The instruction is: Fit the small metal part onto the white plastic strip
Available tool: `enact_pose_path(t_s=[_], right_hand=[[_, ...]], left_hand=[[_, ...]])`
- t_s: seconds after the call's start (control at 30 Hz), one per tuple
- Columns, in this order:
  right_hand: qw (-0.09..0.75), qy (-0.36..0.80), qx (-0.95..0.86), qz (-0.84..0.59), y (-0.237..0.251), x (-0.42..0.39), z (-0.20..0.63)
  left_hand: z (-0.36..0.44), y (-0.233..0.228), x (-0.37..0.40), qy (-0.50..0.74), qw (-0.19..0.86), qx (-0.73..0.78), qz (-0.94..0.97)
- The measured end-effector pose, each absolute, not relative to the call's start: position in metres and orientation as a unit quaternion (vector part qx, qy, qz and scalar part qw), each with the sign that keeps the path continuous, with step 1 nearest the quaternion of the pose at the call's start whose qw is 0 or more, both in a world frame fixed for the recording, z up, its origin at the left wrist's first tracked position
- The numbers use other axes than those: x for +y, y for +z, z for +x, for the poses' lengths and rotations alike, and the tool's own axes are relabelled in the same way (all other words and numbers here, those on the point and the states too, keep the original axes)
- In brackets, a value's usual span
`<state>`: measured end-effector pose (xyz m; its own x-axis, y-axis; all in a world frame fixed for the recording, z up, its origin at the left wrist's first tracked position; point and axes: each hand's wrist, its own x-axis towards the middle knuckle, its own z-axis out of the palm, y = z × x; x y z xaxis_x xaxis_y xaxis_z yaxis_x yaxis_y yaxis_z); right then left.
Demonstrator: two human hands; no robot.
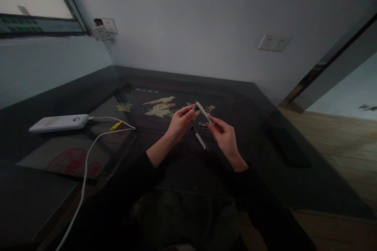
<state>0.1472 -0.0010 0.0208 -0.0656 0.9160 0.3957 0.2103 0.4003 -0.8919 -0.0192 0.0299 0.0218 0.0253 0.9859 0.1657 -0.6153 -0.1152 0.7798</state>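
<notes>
Over the dark table, my right hand [224, 135] pinches the lower end of a slim white pen-like object [202, 110], which tilts up to the left. My left hand [180, 123] is closed in a pinch on a small dark-green piece [194, 108], close beside the upper end of the white object. Whether the two pieces touch, I cannot tell. Below the hands lies a thin grey stick-shaped part [200, 141] on the table. A small shiny part [203, 126] lies just left of my right fingertips, too small to name.
A white power bank [59, 123] with a white cable [86, 164] and yellow tag [116, 125] is on the left. The dark table [235, 102] has a bird-and-flower picture. A dark flat object [290, 147] lies right. Wall sockets [274, 42] are behind.
</notes>
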Motion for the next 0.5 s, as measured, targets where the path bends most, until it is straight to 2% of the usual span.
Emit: enact_pose_path(t_s=[0.5], right_hand=[[0.516, 0.383, -0.66, -0.389, 0.0182, -0.004, 0.1443]], left_hand=[[-0.0213, 0.0208, 0.0311, 0.654, 0.611, 0.242, 0.374]])
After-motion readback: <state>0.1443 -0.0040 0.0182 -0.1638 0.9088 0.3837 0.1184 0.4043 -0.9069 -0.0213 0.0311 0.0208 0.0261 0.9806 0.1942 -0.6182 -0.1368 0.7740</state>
